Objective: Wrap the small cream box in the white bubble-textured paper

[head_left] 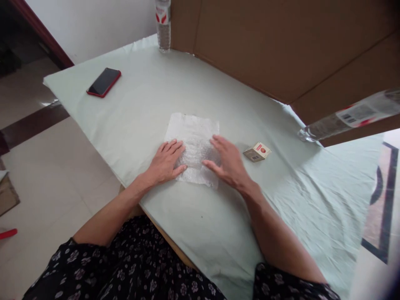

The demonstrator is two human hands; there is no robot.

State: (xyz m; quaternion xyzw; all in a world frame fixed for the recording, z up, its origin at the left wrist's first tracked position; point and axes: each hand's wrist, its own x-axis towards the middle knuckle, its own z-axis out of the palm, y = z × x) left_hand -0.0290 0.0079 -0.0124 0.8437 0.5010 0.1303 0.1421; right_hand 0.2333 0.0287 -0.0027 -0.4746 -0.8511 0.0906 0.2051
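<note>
**Phone (104,82) and cardboard (243,46) on a covered counter (134,125)**

The counter is covered by a pale green cloth (331,196), wrinkled at the right. Near the left corner the phone, edged in red, is laid dark face up. Along the far side the brown cardboard is flanked by a clear left bottle (163,35) and a right bottle (350,114), both labelled. Beyond, a pale wall (93,25) is seen. The tiled floor (56,179) is crossed by a dark band (34,125).
</note>
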